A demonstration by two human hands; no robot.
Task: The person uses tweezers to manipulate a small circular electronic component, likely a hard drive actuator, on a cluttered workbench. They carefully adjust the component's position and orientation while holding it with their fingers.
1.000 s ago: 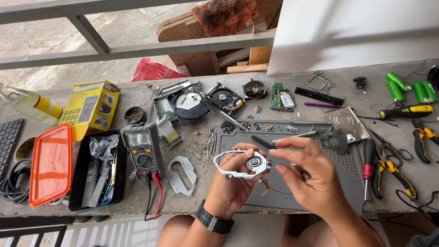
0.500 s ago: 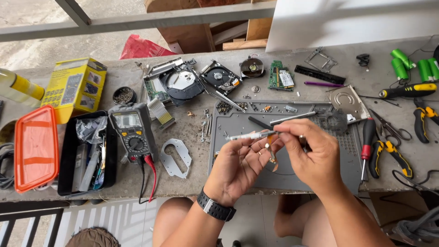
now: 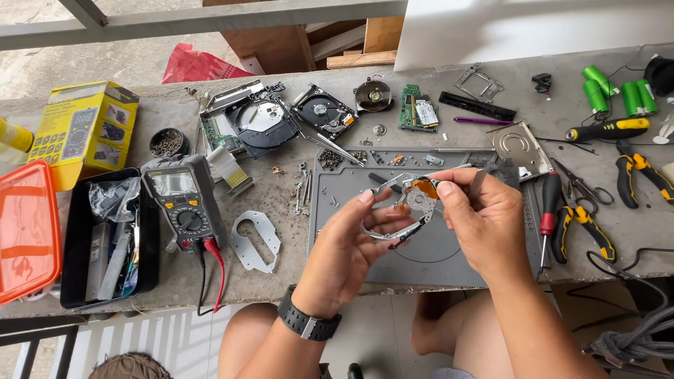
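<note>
Both my hands hold one small metal drive part [image 3: 414, 203], a silver bracket with an orange flex strip, above the grey work mat [image 3: 428, 253]. My left hand [image 3: 347, 249], with a black watch on its wrist, supports the part from below and the left. My right hand [image 3: 481, 221] pinches it from the right, thumb on the orange strip. Several loose screws and a black screwdriver lie on the mat behind the part.
Opened hard drives [image 3: 324, 111] and a circuit board [image 3: 419, 112] lie at the back. A multimeter [image 3: 184, 202] and black tray [image 3: 109, 238] stand left, beside an orange lid [image 3: 24, 231] and yellow box [image 3: 83, 130]. Pliers [image 3: 579, 221], screwdrivers [image 3: 607, 129] and green cells [image 3: 618, 95] lie right.
The part has been turned in my hands so its orange strip faces up. My right hand has shifted its pinch onto it, and the view has dropped slightly toward the table.
</note>
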